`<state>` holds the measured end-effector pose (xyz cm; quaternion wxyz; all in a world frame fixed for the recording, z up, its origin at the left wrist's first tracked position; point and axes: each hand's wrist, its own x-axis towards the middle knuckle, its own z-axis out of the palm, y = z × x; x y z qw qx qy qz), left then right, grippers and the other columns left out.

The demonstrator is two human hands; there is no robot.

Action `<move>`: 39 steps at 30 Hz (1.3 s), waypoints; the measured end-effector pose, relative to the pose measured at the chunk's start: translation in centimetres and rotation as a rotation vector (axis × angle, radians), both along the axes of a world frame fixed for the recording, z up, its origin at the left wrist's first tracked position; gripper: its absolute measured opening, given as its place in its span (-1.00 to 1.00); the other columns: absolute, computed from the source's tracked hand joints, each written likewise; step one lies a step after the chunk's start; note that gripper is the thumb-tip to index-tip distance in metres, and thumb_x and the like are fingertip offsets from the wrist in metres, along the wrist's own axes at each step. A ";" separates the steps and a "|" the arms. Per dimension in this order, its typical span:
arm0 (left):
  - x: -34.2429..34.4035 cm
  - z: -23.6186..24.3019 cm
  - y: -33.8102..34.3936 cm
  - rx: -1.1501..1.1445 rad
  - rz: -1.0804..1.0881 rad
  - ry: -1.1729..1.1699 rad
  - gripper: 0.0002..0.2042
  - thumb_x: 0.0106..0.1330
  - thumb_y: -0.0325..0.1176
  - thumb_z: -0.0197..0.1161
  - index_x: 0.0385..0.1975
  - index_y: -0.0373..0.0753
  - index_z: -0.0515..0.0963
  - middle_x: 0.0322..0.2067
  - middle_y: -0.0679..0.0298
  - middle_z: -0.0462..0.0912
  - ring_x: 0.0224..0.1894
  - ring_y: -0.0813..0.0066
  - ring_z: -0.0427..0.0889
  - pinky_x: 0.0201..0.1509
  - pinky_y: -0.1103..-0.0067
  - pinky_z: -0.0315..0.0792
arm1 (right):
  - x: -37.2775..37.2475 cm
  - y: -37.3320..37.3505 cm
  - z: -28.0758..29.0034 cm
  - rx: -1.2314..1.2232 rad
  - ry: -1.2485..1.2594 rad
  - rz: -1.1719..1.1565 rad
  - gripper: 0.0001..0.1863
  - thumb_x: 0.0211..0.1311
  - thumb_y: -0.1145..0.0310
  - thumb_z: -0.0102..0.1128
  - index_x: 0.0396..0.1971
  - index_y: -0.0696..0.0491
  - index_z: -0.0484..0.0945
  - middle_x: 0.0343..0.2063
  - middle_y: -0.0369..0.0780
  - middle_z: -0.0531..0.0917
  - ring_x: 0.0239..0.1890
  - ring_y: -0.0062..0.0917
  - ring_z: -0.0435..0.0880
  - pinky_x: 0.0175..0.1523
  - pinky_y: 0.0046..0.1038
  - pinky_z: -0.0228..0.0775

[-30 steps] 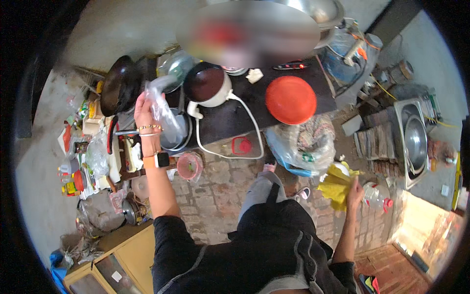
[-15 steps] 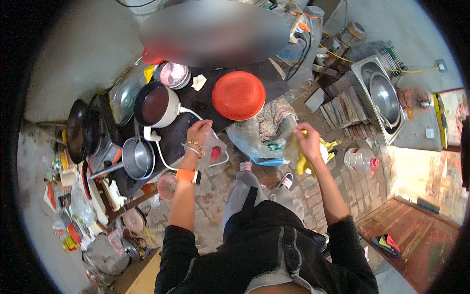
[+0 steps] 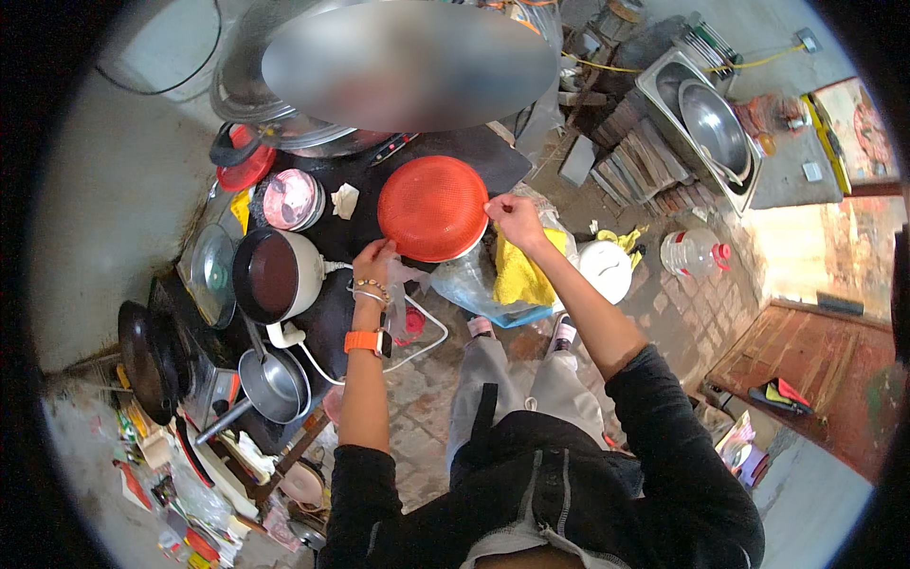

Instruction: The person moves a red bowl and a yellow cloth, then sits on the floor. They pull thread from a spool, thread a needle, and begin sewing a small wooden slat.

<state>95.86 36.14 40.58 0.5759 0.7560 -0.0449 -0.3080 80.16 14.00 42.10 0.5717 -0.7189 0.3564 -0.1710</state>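
Observation:
A red round mesh basket (image 3: 433, 211), upside down, stands on the dark tabletop in front of me. At its lower left rim is my left hand (image 3: 373, 264), its fingers closed on a thin clear plastic bag (image 3: 408, 276) that hangs beside the wrist. The fingertips touch or nearly touch the basket; I cannot tell which. My right hand (image 3: 517, 224) pinches the basket's right rim between thumb and bent fingers. Just below that hand, a yellow cloth (image 3: 524, 273) lies over a plastic-lined container (image 3: 466, 287).
Left on the table (image 3: 327, 223) are a white electric pot (image 3: 308, 275) with dark liquid, a grey saucepan (image 3: 273, 384) and a pink-topped stack of bowls (image 3: 292, 199). A white lidded bucket (image 3: 605, 270) and a clear bottle (image 3: 690, 252) stand on the floor at right.
My right hand has moved left and up to the red basket. The yellow cloth, formerly by that hand at right, now lies over the plastic-lined container. The view has shifted.

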 end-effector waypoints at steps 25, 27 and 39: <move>-18.0 8.5 -12.0 -0.042 -0.556 0.018 -0.81 0.08 -0.37 0.24 -0.35 -0.33 0.52 -0.55 0.42 0.50 -0.52 0.71 0.41 -0.50 0.77 0.27 | -29.3 -7.0 6.2 0.247 -0.033 -0.059 -0.84 -0.07 0.42 0.13 -0.49 0.19 0.57 -0.58 -0.21 0.61 -0.49 -0.60 0.51 -0.34 -0.52 0.35; -23.3 9.0 -15.2 0.034 -0.633 -0.011 -0.81 0.11 -0.36 0.20 -0.34 -0.32 0.50 -0.54 0.37 0.52 -0.58 0.64 0.44 -0.56 0.70 0.32 | -35.9 -7.8 5.8 0.101 -0.023 -0.098 -0.84 -0.07 0.39 0.14 -0.52 0.17 0.57 -0.62 -0.21 0.59 -0.53 -0.61 0.49 -0.38 -0.52 0.33; -59.1 6.9 -33.1 0.038 -1.137 0.200 -0.83 0.10 -0.41 0.18 -0.36 -0.33 0.43 -0.60 0.28 0.50 -0.68 0.48 0.48 -0.64 0.56 0.41 | -75.2 -8.5 10.0 0.236 -0.039 -0.739 -0.85 -0.10 0.39 0.16 -0.64 0.17 0.54 -0.69 -0.34 0.52 -0.58 -0.71 0.42 -0.47 -0.60 0.26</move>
